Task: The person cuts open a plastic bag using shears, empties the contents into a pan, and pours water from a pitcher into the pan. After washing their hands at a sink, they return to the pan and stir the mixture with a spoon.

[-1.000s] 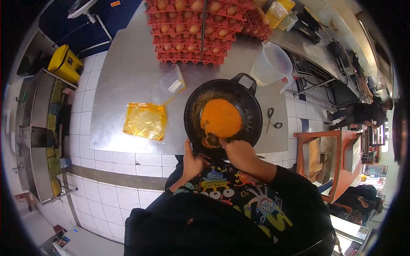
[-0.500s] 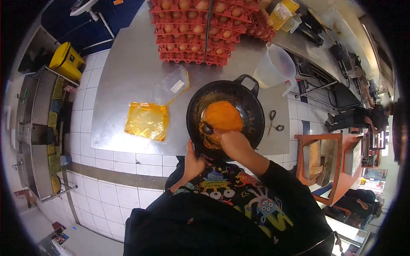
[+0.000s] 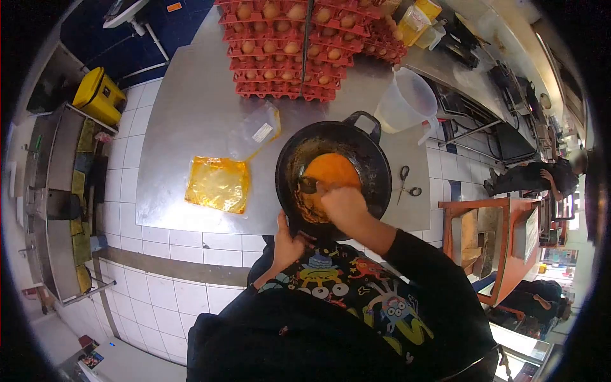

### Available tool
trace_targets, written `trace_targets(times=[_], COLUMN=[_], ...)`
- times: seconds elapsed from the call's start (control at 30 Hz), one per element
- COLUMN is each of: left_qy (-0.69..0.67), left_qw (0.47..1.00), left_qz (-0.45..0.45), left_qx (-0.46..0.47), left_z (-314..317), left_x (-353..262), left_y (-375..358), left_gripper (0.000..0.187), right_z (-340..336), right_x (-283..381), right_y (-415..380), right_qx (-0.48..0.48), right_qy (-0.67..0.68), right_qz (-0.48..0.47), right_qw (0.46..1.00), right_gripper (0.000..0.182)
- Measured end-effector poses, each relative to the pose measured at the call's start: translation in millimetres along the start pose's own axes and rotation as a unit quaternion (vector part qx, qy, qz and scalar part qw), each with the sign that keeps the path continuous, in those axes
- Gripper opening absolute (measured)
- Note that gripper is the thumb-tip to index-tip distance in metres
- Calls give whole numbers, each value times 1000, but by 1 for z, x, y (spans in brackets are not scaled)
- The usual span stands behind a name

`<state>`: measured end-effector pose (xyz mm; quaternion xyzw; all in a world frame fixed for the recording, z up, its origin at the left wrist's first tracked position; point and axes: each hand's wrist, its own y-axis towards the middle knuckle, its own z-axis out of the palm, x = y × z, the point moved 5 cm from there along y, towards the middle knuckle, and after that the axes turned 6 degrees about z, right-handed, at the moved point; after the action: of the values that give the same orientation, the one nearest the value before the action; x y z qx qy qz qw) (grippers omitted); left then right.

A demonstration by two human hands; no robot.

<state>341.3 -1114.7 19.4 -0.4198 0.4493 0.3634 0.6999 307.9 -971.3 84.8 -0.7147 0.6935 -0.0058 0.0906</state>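
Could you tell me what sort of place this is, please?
Most likely a commercial kitchen: stacked red egg trays on a steel worktable, a black wok of orange sauce, and white-tiled floor.

Spoon handle hidden under right hand.

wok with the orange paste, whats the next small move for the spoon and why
Probably sweep the spoon toward the near wall of the wok. The right hand holds it at the left edge of the orange paste, smears coat the near-left wall, and the left hand steadies the near rim.
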Motion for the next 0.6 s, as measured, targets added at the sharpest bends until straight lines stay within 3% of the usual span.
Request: trace_targets(times=[0.07,0.1,0.2,0.33,0.43,0.5,0.6], left_qy=[5,9,30,35,101,161,48], left_qw=[1000,1000,999,999,995,986,998], left_qz=[-11,-24,-7,-21,9,30,-29], left_qx=[-4,-9,-13,-2,15,30,17], left_z=[-2,-4,-3,-2,0,5,2], left_x=[6,9,5,0,-7,-22,-11], left_y=[-1,-3,-1,-1,-2,-2,-1], left_gripper=[74,73,73,74,74,73,72], right_z=[7,15,13,0,2,7,9], right_x=[-26,-38,-50,-8,13,18,12], right_y=[8,11,-2,-35,-44,-37,-22], right_qx=[110,99,117,176,144,-29,-20], right_qy=[109,194,214,158,133,9,-39], right_qz=[-13,4,-12,14,9,4,-3], right_qw=[988,976,970,972,981,1000,999], right_gripper=[35,33,34,28,33,47,48])
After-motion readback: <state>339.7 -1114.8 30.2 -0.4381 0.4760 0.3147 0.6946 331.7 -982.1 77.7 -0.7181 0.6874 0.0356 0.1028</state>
